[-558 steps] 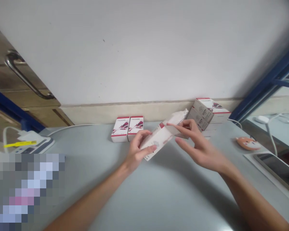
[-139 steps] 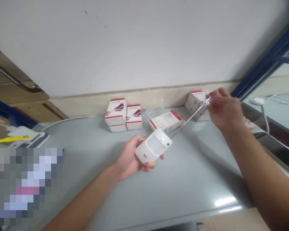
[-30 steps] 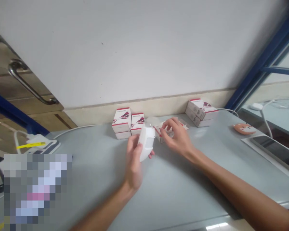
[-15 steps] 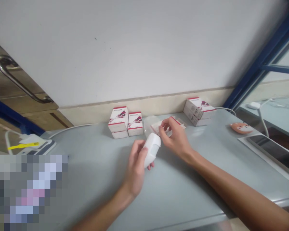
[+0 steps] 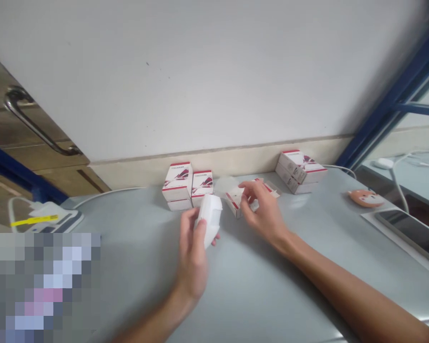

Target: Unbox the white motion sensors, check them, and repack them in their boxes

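Note:
My left hand [image 5: 195, 252] is closed around a white plastic motion detector [image 5: 210, 216], holding it tilted above the table. Its smooth window side faces right, and my thumb lies along its near edge. My right hand [image 5: 262, 209] hovers over an opened white and red carton [image 5: 233, 202], with bent fingers and thumb apart and nothing visible between them. Part of the carton is hidden under that hand. Behind the carton lies a crumpled clear plastic bag [image 5: 224, 185].
White and red boxes [image 5: 178, 183] stand left of the carton by the wall, with another stack [image 5: 300, 174] at the right. A fox-faced orange object [image 5: 366, 198] and a dark phone-like slab [image 5: 411, 233] lie right. A power strip [image 5: 60, 219] sits left.
My left hand has moved the motion detector left, away from my right hand. The right hand's fingers have spread slightly, and more of the carton shows. The view has shifted a little.

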A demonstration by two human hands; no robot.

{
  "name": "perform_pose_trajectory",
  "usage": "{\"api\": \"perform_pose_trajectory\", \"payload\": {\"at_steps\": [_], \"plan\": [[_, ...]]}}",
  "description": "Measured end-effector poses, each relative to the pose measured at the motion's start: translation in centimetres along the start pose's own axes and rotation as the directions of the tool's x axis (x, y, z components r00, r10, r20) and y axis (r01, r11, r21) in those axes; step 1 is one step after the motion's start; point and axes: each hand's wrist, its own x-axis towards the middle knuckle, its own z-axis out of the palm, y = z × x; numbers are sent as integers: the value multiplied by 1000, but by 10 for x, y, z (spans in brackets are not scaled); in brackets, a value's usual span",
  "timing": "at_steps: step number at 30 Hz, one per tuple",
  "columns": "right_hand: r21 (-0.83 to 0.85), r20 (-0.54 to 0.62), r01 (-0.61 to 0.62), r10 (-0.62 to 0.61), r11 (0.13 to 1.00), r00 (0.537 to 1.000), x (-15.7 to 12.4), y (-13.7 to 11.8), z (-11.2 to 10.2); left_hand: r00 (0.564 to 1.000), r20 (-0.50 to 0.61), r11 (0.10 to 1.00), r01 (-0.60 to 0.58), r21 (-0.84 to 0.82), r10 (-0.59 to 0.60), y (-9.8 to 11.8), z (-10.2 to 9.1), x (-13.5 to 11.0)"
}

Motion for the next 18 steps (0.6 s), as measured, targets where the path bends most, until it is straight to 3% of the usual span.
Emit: {"api": "perform_pose_trajectory", "payload": {"at_steps": [4,8,12,15,18], "plan": [[-114,99,69,-58,991,993,-5,-5,2,1000,0,999,-10,-47,10,2,0,4],[-201,82,103,-88,974,993,-5,-12,3,996,79,999,36,-33,-34,3,1,3],[-147,48,-56,64,988,997,-4,-15,1,986,161,999,46,-15,-43,1,1,-2],[-76,8,-186,187,980,982,-4,-14,0,982,187,998,-43,48,34,-3,0,-7],[21,-14,-207,207,978,978,-4,-13,2,962,257,985,-124,121,89,-6,-1,-10]]}}
